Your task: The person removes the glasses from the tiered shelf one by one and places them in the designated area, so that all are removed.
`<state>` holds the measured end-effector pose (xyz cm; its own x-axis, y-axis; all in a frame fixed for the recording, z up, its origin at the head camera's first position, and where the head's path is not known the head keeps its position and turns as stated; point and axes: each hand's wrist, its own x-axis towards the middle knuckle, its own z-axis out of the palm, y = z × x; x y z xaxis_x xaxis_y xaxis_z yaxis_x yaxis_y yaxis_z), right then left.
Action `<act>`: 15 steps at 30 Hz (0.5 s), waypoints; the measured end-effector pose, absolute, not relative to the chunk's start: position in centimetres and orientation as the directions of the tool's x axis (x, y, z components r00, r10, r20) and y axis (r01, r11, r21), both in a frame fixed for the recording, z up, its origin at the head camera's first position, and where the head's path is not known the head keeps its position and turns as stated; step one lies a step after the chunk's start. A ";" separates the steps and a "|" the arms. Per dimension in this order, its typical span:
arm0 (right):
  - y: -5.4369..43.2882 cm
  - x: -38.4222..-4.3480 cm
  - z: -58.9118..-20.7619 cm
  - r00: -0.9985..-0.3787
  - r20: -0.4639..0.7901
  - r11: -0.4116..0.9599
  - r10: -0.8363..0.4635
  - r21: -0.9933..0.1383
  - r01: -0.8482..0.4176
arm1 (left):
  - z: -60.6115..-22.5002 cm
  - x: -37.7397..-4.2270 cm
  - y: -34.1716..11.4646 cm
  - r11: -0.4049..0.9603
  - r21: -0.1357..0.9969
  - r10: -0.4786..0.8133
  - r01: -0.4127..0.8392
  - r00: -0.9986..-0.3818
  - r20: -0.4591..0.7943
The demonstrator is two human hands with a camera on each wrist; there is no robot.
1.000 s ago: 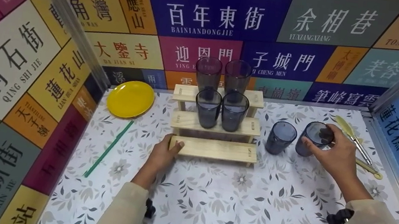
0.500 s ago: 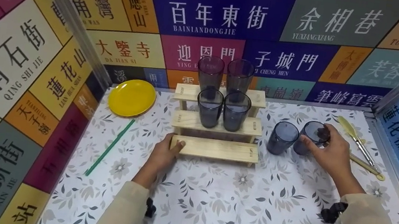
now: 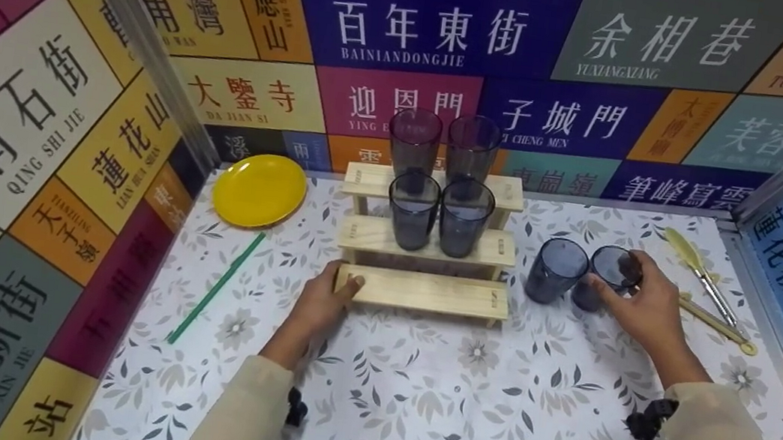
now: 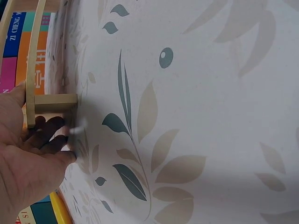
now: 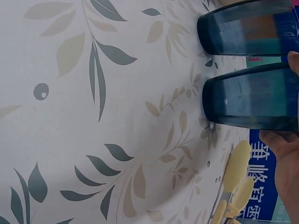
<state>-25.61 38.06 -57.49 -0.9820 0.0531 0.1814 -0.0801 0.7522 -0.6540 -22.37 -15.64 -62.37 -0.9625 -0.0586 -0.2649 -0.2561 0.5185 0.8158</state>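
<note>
Pale wood is used for the three-tier display stand (image 3: 427, 293), taken here as the clock's centre in the head view. At 8 o'clock its lowest tier is gripped at one end by the left hand (image 3: 322, 298), thumb laid on top of the plank and fingers curled round it. Two smoky tumblers (image 3: 413, 215) are borne by the middle tier, and two purplish tumblers (image 3: 413, 143) by the top one. At 3 o'clock a blue-grey tumbler (image 5: 252, 98) is gripped upright by the right hand (image 3: 652, 307), between thumb and fingers (whether its base is supported by the floral cloth (image 3: 373, 414) cannot be told). Just beside it, on its 9 o'clock side, a matching tumbler (image 3: 556, 276) is stood upright. Farther out at 3 o'clock, yellow-tipped tongs (image 3: 716, 297) are laid. Between 9 and 10 o'clock a yellow plate (image 3: 259, 191) is placed; between 8 and 9, a green drinking straw (image 3: 216, 288).
</note>
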 end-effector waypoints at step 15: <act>38.2 -25.8 -57.5 -0.991 0.132 0.740 -0.005 -0.666 -0.092 | -62.3 -22.4 -15.7 0.523 0.819 -0.047 -0.235 -0.968 -0.248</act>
